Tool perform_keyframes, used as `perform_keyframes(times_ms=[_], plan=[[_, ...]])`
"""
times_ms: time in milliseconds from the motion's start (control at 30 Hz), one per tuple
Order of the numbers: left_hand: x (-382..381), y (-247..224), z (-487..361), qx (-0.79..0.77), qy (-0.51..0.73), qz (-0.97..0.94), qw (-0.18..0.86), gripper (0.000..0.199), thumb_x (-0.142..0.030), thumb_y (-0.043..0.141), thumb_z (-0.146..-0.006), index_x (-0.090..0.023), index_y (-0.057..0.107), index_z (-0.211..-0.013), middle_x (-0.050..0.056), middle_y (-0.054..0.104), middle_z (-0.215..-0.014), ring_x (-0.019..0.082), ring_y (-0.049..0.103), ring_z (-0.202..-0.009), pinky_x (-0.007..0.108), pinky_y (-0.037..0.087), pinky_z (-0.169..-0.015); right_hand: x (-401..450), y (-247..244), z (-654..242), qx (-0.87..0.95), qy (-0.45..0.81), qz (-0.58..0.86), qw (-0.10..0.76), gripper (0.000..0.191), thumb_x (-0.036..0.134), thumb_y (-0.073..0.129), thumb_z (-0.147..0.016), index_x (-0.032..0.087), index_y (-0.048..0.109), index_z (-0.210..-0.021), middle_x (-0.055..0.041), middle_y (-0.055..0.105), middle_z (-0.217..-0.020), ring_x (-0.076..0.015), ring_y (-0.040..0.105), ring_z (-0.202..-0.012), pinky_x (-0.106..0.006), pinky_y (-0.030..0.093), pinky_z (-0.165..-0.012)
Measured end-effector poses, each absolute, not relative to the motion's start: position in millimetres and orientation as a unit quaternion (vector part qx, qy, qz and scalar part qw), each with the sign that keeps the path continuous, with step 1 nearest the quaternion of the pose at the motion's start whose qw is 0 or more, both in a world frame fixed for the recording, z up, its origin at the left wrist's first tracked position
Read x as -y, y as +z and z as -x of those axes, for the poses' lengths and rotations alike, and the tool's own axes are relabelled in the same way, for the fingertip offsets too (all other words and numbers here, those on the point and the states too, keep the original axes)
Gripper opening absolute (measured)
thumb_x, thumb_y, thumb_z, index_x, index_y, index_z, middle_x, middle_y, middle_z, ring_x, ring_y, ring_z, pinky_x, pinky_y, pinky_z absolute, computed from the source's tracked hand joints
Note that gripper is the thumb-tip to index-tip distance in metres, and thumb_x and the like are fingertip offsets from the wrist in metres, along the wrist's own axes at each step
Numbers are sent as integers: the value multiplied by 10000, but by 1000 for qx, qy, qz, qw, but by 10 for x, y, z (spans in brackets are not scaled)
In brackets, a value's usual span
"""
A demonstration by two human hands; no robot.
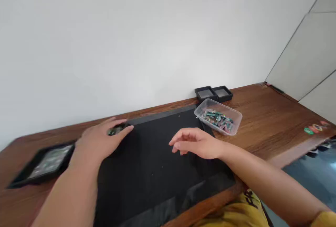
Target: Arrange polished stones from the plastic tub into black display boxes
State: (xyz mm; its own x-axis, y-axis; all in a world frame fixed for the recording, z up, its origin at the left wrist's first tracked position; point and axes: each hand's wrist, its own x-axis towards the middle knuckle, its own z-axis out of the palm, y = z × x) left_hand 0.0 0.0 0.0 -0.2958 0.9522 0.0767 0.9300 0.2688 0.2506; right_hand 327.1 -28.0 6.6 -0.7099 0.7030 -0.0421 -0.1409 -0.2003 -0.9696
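The left hand [99, 137], nearer, arched parted fingers around a small dark object [115, 129] near the black mat's [147, 153] far-left corner, grip unclear; rightward, the right hand [196, 144] hovered, loosely curled.

L hand [98, 137] was at sm. dark item [115, 129], R hand [195, 143] over blk mat [141, 164].
Clear tub [237, 120] w/ green-pink pcs [218, 119] sat nr 2 blk trays [206, 94].

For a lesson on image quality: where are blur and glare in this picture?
Head view: the black tray at left is smeared, the clear tub sharper; head view: pale streaks, perhaps reflections, toward the front of the black mat; head view: bright glare on the bluish floor, at the right edge.
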Motion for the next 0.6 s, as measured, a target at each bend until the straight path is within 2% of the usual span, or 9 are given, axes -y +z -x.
perform_keyframes(times_ms=[100, 200, 300, 433, 600], plan=[[0, 12, 23, -786, 124, -604, 49, 613, -665, 500, -898, -224, 740, -1250, 102, 686, -1468, 396, 626, -1332, 532, 484, -1133, 284, 55, -3269, 560, 737, 252, 281, 383, 497, 858, -797, 195, 684, -956, 17, 686, -848, -105, 620, -793, -261, 480, -724], [-5, 15, 59, -780, 116, -613, 47, 566, -629, 513, -903, -214, 742, -1212, 110, 738, -1373, 387, 662, -1255, 521, 509, -1091, 293, 39, -3260, 563, 737, 247, 280, 371, 484, 859, -801, 199, 682, -958, 16, 689, -850, -115, 627, -802, -272, 489, -733], [-19, 10, 97, -773, 104, -624, 43, 552, -613, 517, -910, -203, 731, -1210, 139, 735, -1357, 399, 659, -1232, 541, 509, -1071, 303, 29, -3261, 578, 718, 242, 301, 328, 459, 833, -834, 198, 683, -963, 15, 694, -843, -109, 616, -762, -276, 487, -722], [-48, -7, 119, -765, 88, -637, 31, 572, -663, 502, -927, -210, 720, -1197, 169, 704, -1380, 429, 604, -1296, 585, 476, -1088, 301, 37, -3291, 583, 697, 240, 341, 274, 431, 793, -877, 196, 688, -970, 17, 695, -831, -101, 602, -718, -272, 483, -700], [-56, -26, 120, -767, 75, -637, 12, 578, -687, 462, -945, -217, 717, -1167, 190, 699, -1345, 436, 595, -1290, 587, 477, -1070, 291, 42, -3303, 579, 700, 244, 341, 244, 402, 788, -883, 194, 691, -968, 15, 698, -827, -105, 609, -722, -270, 487, -700]])
